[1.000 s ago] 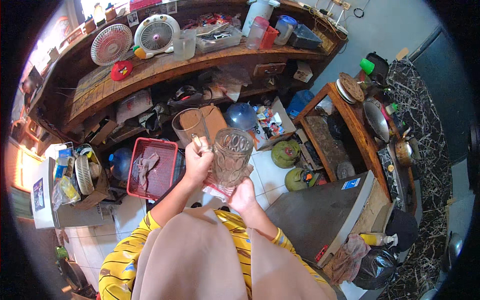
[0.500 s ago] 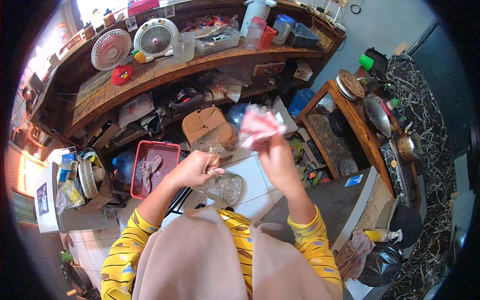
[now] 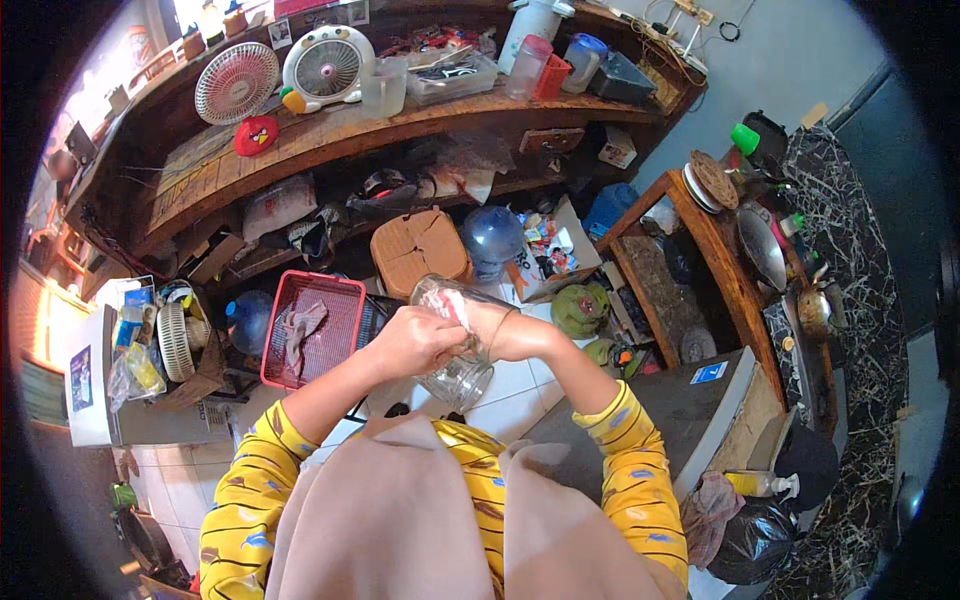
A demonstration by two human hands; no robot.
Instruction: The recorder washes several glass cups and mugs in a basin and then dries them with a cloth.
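My left hand (image 3: 425,340) is closed on a tall clear glass vessel (image 3: 458,385), held tilted in front of my body. The fist hides its middle, so I cannot tell whether it grips a handle. My right hand (image 3: 510,333) reaches into the vessel's wide mouth from the right. Through the glass shows a pink-and-white cloth (image 3: 446,304), bunched at the fingertips of that hand. The fingers are partly blurred behind the glass.
Below on the floor stand a red basket (image 3: 358,330) with a rag in it, a brown cardboard box (image 3: 420,250) and a blue water jug (image 3: 492,238). A wooden counter (image 3: 330,165) runs across the far side. At right are a wooden rack (image 3: 735,290) and a grey surface (image 3: 640,425).
My right hand has moved down and left, bringing the cloth from beside the glass vessel into it. My left hand has shifted slightly right and tilted the vessel.
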